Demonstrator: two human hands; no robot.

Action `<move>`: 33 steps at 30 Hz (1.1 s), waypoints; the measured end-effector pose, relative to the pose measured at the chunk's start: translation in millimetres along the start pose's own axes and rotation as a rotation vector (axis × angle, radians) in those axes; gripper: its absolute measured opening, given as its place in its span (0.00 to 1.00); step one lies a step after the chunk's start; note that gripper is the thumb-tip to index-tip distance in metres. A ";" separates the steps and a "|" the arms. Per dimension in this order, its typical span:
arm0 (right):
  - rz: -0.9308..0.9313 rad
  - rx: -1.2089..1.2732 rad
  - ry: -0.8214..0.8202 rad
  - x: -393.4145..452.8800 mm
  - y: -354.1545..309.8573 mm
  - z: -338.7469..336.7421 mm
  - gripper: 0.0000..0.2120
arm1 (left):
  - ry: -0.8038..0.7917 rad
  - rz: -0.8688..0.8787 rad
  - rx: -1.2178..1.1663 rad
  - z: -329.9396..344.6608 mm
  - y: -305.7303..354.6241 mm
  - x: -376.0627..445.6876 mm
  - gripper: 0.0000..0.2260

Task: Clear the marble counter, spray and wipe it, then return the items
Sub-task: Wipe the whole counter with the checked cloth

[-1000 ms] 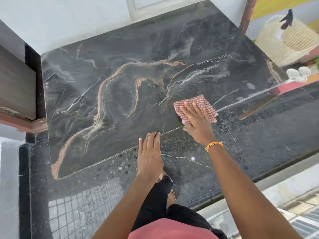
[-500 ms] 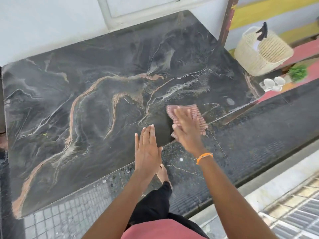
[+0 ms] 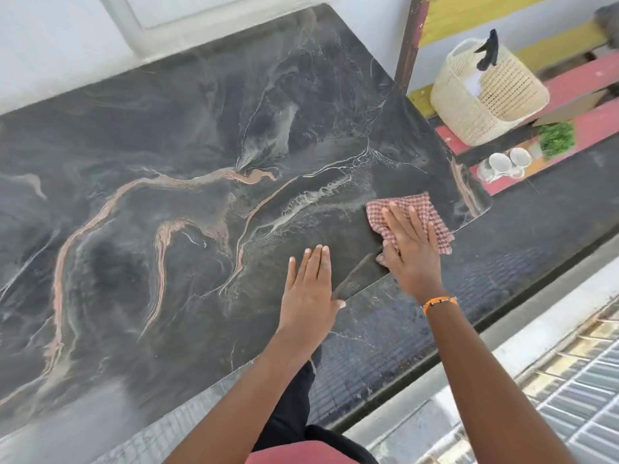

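Observation:
The dark marble counter [image 3: 187, 169] with pale and orange veins fills most of the view and carries no items. A red-and-white checked cloth [image 3: 423, 209] lies flat near its front right corner. My right hand [image 3: 407, 247] presses on the cloth with straight fingers. My left hand [image 3: 310, 289] rests flat on the counter's front edge, just left of the right hand, holding nothing.
To the right, beyond the counter, a woven basket [image 3: 469, 112] with a black spray nozzle [image 3: 488, 50] poking out stands on a red shelf. Small white bowls [image 3: 509, 160] and a green plant [image 3: 556, 139] sit beside it. Dark tiled floor [image 3: 519, 262] lies below.
My right hand has slid the cloth rightward toward the counter's front right corner. The left hand stays flat on the front edge. The view has shifted left.

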State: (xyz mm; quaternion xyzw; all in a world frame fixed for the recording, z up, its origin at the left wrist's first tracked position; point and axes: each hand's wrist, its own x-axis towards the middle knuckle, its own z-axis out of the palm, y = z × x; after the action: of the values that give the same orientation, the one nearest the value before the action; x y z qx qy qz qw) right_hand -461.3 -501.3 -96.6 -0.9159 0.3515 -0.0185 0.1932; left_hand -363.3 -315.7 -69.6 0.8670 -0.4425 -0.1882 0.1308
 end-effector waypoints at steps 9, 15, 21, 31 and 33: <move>0.291 0.058 0.043 45.1 45.8 -30.7 0.28 | -0.021 -0.057 0.094 2.8 10.6 8.6 0.37; -0.036 -0.105 -0.070 11.7 -26.4 5.4 0.28 | -0.024 -0.110 0.166 -1.9 11.7 9.8 0.43; -0.482 -0.197 -0.160 59.6 -57.2 19.2 0.24 | -0.015 -0.304 0.150 -4.7 32.3 23.2 0.50; -0.447 -0.167 -0.156 201.8 34.8 -29.6 0.24 | 0.076 -0.469 0.037 21.0 110.0 64.3 0.45; -0.401 -0.172 -0.141 214.0 61.4 -42.0 0.24 | 0.068 -0.495 0.054 23.1 111.1 66.7 0.44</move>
State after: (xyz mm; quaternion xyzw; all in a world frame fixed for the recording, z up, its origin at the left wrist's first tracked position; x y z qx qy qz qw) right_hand -346.6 -696.6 -102.1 -0.9795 0.1483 0.0377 0.1311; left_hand -417.5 -435.3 -60.7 0.9579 -0.2170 -0.1734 0.0722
